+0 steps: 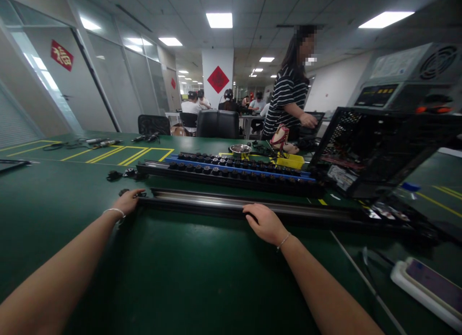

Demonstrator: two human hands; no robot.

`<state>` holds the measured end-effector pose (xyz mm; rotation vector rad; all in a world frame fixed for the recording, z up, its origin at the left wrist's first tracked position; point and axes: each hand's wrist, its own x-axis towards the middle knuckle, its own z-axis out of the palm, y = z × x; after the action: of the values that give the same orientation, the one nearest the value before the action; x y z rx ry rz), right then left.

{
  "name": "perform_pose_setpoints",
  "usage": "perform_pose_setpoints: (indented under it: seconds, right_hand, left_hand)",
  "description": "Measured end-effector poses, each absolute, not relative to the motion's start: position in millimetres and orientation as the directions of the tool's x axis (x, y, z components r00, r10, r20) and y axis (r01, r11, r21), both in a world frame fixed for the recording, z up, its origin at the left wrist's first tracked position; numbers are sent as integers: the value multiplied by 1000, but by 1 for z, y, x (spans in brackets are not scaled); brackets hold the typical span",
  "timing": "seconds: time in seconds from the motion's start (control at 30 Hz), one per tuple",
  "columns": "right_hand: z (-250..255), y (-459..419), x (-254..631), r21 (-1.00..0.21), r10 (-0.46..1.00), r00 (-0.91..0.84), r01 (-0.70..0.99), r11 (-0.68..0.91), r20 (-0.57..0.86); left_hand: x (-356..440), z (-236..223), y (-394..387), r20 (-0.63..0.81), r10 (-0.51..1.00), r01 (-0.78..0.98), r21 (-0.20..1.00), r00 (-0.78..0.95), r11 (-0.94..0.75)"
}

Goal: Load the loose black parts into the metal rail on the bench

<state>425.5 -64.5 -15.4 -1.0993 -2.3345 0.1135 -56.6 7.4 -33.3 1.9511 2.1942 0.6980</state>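
A long black rail (202, 201) with a shiny metal channel lies across the green table in front of me. At its left end, the fingers of my left hand (127, 202) close on a small black part (139, 194), partly hidden by the hand. My right hand (265, 223) grips the rail's near edge around its middle, fingertips on top. Just behind lies another black rail (155, 168), beside a blue rail (231, 167) lined with several small black round pieces. A few loose black pieces (124, 173) rest to the left.
An opened computer case (364, 152) with another unit on top stands at right. A phone (435, 282) lies on a white power strip (400, 272) near a cable. Behind the rails are a metal dish (240, 149) and a yellow tray (290, 161). A person (288, 94) stands beyond the table.
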Motion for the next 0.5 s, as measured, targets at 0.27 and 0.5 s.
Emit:
perform_pose_setpoints:
  seconds: [0.27, 0.5]
  right_hand:
    - [-18, -64, 425, -317, 759, -468, 711, 628, 453]
    - [-10, -46, 464, -241, 728, -237, 840, 486, 644]
  left_hand:
    - [-47, -17, 8, 186, 934, 916, 327, -304, 233]
    - [46, 15, -7, 628, 720, 932, 355, -297, 75]
